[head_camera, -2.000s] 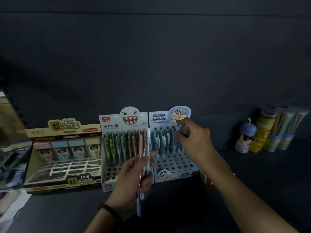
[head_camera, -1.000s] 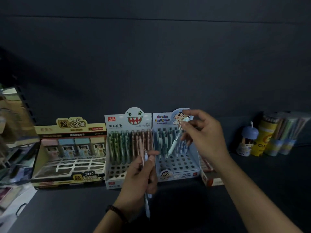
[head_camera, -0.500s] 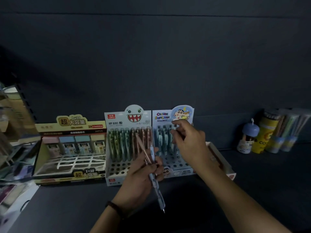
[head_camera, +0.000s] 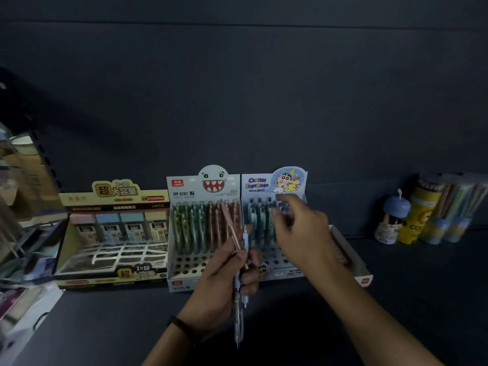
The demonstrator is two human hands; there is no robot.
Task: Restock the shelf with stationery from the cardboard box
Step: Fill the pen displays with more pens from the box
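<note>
1. Gripping a small bunch of pens [head_camera: 239, 320], the left hand [head_camera: 221, 281] sits low in front of the white pen box [head_camera: 182, 260], fingers and thumb wrapped round the barrels.
2. The pens stick out both ends of that fist. A pinkish one [head_camera: 231, 225] slants up over the white box, and the bluish ones point tip-down toward the shelf [head_camera: 422, 299].
3. The right hand [head_camera: 298, 233] is over the blue cartoon pen box [head_camera: 274, 270], fingers curled down at the tops of the pens standing in it. It's blurry there, so I honestly can't tell if it's pinching one or just touching.
4. The two pen boxes stand side by side, touching. Their back rows hold upright pens and the front rows show bare holes.
5. A yellow box of lead refills [head_camera: 79, 260] sits just beside the white one on the left.
6. A low red-edged tray [head_camera: 353, 260] pokes out from behind the right forearm.
7. Further right, well apart, are a little bottle with a blue cap [head_camera: 390, 220], a yellow tube [head_camera: 414, 225] and clear tubes of pencils [head_camera: 454, 215].
8. There's a dark band [head_camera: 182, 326] on the left wrist.
</note>
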